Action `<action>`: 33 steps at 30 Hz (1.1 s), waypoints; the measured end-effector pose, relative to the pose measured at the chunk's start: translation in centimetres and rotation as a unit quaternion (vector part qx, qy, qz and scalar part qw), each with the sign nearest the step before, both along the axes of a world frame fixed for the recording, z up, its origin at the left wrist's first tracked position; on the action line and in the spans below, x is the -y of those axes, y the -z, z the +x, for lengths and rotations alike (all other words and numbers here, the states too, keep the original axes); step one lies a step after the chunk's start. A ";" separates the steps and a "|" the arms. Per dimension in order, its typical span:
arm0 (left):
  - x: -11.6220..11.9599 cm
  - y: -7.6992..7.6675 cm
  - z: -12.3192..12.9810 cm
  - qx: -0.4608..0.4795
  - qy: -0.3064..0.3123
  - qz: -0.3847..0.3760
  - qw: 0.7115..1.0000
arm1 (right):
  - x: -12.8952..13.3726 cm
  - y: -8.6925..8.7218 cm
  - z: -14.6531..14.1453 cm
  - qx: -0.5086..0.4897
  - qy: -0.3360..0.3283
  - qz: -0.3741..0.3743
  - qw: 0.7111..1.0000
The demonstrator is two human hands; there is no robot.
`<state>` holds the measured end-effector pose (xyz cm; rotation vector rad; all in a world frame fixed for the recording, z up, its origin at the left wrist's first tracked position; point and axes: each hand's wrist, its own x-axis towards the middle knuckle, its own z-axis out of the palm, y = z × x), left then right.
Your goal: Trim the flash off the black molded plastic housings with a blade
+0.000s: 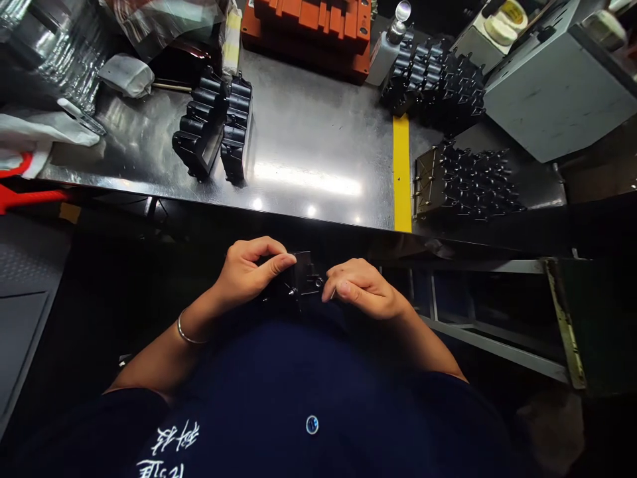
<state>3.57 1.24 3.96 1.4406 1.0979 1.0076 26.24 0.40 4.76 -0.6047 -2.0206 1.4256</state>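
In front of my dark blue shirt, my left hand (255, 271) grips a black molded plastic part (304, 269) by its left side, thumb on top. The part has a flat face, with small pegs and a round boss on its lower edge. Just right of it is my right hand (362, 287), fingers curled and thumb pressed against the index finger. Whatever may be in that pinch is too small to make out. The right fingertips are close to the part; I cannot tell whether they touch it.
Beyond my hands runs a metal workbench (318, 133) with a yellow stripe (401, 172). Black ribbed parts (236, 126) stand at left; stacked black parts (480, 182) stand at right. An orange-red block (308, 33), a bottle (385, 56) and a grey box (557, 86) are farther back.
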 end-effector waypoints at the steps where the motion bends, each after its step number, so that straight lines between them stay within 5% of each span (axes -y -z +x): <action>1: 0.0 0.0 0.0 -0.004 -0.006 0.004 1.000 | 0.0 0.0 -0.2 0.016 0.032 0.050 0.998; 6: 0.2 0.2 0.0 -0.002 -0.011 -0.011 1.000 | -0.2 0.4 -1.2 0.101 0.100 0.206 0.968; 12: 0.5 0.6 0.5 0.026 -0.038 -0.054 0.998 | -0.2 0.8 -1.2 0.125 0.088 0.220 0.964; 22: 1.1 1.7 1.4 0.088 -0.125 -0.152 0.977 | -0.2 2.1 -1.5 0.184 0.203 0.336 0.901; 33: 0.7 1.5 1.6 0.113 -0.121 -0.202 0.965 | -0.3 2.3 -1.4 0.191 0.223 0.319 0.901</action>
